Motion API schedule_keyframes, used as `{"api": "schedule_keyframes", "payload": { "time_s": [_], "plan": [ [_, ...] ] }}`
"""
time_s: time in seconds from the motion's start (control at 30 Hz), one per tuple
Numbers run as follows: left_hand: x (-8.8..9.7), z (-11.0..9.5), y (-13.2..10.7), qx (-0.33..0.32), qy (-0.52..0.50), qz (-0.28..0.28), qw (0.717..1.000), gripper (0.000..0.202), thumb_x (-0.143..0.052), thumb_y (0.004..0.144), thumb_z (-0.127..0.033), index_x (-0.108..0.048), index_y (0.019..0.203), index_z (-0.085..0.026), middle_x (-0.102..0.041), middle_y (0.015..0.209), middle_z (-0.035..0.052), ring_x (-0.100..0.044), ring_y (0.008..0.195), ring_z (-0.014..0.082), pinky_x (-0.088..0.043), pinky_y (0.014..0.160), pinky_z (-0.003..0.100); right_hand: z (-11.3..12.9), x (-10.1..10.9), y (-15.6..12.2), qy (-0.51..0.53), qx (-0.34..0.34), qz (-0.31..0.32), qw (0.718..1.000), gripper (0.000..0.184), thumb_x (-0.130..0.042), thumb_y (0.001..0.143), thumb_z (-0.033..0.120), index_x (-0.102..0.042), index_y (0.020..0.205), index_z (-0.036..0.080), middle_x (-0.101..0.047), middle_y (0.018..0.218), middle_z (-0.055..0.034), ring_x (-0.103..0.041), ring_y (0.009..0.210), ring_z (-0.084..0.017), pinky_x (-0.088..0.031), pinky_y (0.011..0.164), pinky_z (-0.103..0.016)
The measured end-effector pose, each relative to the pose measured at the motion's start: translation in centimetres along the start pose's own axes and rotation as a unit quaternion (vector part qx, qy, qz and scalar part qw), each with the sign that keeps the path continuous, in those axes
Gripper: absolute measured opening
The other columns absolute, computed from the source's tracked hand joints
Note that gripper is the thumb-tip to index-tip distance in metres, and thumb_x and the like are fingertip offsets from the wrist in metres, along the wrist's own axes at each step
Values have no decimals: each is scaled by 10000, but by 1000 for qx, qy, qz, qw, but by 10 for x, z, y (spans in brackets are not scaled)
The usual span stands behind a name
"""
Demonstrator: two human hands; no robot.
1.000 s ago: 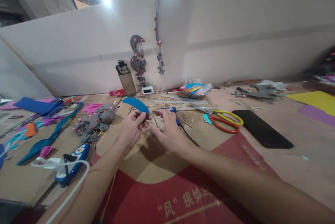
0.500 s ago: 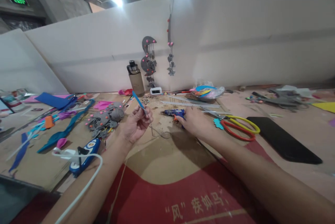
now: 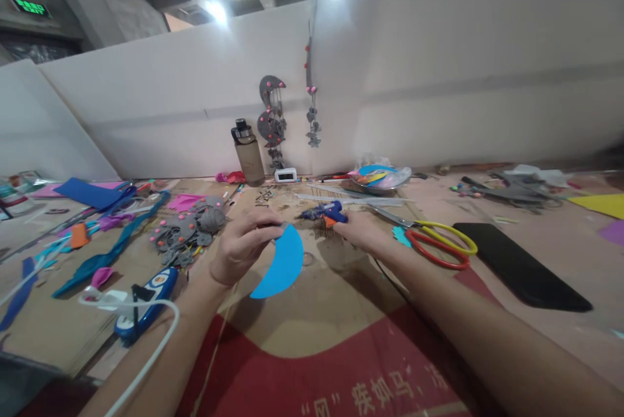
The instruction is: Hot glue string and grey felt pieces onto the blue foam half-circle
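My left hand (image 3: 247, 245) pinches the upper edge of a bright blue felt crescent (image 3: 286, 267). The crescent hangs with its broad face toward me and its lower tip pointing left, above the cardboard. To its right, my right hand (image 3: 355, 230) is closed round the handle end of a blue glue gun (image 3: 316, 210) with an orange trigger. The gun's nozzle points left, and the fingers behind the handle are partly hidden. A dark cord (image 3: 390, 279) runs from under my right wrist toward me. Red and yellow-handled scissors (image 3: 439, 245) lie right of that hand.
Grey felt pieces with pink dots (image 3: 188, 228) lie at the left, near a blue-and-white device (image 3: 146, 306) with a white cable. A bottle (image 3: 248, 160), a small white clock (image 3: 285, 175) and a filled dish (image 3: 383, 180) stand behind. A black phone (image 3: 521, 267) lies right.
The blue crescent has turned from edge-on and upright to face me, hanging below my left hand. My left hand has rolled over. The right hand stays at the glue gun.
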State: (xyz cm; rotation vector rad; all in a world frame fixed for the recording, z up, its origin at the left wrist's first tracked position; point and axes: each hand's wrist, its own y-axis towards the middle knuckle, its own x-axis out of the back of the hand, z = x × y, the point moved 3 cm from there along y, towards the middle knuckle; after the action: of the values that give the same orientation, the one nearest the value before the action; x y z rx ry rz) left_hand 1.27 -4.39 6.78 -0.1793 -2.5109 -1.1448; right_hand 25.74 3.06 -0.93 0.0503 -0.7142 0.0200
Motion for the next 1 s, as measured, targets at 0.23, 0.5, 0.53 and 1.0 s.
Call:
{"api": "schedule_keyframes", "payload": {
  "time_s": [0.23,0.5,0.53,1.0],
  "plan": [
    [7,14,-4,-24,29,-22,999,196,-743,663,-210,-746,833,-307,-702,968,85,-624,965,254,-433,938,449,39,27,-16,364,56,24,929,419,-563,650,189,-495,1060,237,-603,947,-19,-550,684,-115,-501,582,-240],
    [18,22,-2,-88,119,-27,989,176,-693,718,-229,-739,859,-325,-704,975,65,-612,974,242,-438,912,427,66,47,-39,408,127,116,897,314,-606,735,363,-487,989,223,-616,825,-4,-443,534,-72,-368,463,-202],
    [19,23,-1,-82,125,-33,988,166,-698,714,-235,-738,848,-325,-707,968,59,-614,968,240,-441,910,425,68,49,-41,403,131,114,899,317,-607,734,368,-485,989,224,-618,840,-5,-437,532,-69,-366,466,-204],
    [18,29,1,-50,85,-36,994,163,-741,673,-239,-737,820,-309,-694,943,74,-618,939,234,-433,913,420,78,51,-52,157,208,57,964,363,-543,793,320,-539,1131,190,-631,860,-39,-522,666,-138,-409,544,-247]
  ]
}}
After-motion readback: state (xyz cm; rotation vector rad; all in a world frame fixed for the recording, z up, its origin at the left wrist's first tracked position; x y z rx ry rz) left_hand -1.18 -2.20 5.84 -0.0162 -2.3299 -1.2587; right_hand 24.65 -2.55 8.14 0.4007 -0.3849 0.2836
